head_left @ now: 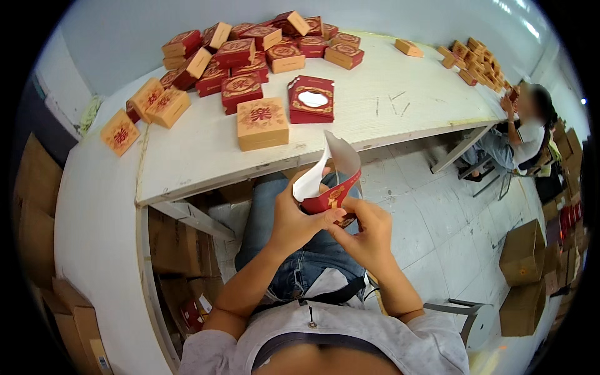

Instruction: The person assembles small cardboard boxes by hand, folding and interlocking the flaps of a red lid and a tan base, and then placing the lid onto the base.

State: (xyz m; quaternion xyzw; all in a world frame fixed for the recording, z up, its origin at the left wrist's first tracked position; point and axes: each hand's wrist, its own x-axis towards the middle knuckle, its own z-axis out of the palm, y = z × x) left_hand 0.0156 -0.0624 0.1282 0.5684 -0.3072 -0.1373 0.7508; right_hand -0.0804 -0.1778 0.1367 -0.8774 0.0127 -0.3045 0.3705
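Above my lap I hold a partly folded red carton [337,192], its white inner flaps standing up and its top unclosed. My left hand [301,209] wraps round its left side, the thumb pressed across the front. My right hand [367,228] grips the lower right corner with bent fingers. On the table just beyond lies a stack of flat red cartons [311,112] with an oval white window on top. Beside that stack sits a closed tan box [262,128] with a red printed emblem.
A heap of red and tan boxes [240,53] covers the back left of the white table [375,112]. More tan boxes [478,59] are piled far right, near a seated person [522,131] holding a small box. Cardboard cartons [522,253] and a stool [465,315] stand on the right.
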